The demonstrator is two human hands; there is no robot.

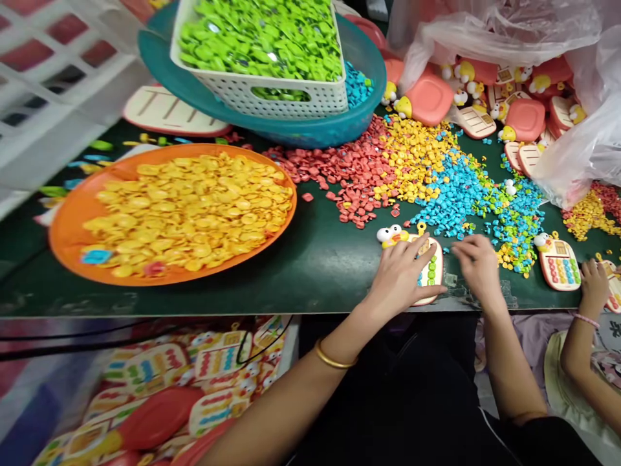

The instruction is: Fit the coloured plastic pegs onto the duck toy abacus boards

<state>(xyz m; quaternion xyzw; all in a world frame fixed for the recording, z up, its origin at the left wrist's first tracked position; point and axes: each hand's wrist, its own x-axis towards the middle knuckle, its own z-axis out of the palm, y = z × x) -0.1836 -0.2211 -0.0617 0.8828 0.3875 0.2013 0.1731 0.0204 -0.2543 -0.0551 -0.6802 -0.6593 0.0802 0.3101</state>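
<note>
A: Obs. 1, left hand?
B: It lies flat on the duck-headed toy calculator, fingers spread, not closed around it. A gold bangle sits on that wrist.

A: Position of the toy?
B: On the dark green counter, its lower end right at the front edge, duck head pointing away from the person.

A: Right hand?
B: Just beside the toy's right side, fingers bent down to the counter. It is blurred, so I cannot tell whether they pinch anything.

A: Open room?
B: A bare strip of counter runs between the toy and the orange tray of yellow discs on the left. That tray's rim comes near the front edge.

A: Far side?
B: Crowded. Loose red pieces, yellow pieces and blue pieces spread down to just behind both hands. Behind them is a teal basin carrying a white basket of green pieces.

A: Right edge?
B: A second toy calculator lies there, with another person's hand just beside it. A plastic bag of pink housings spills above.
</note>
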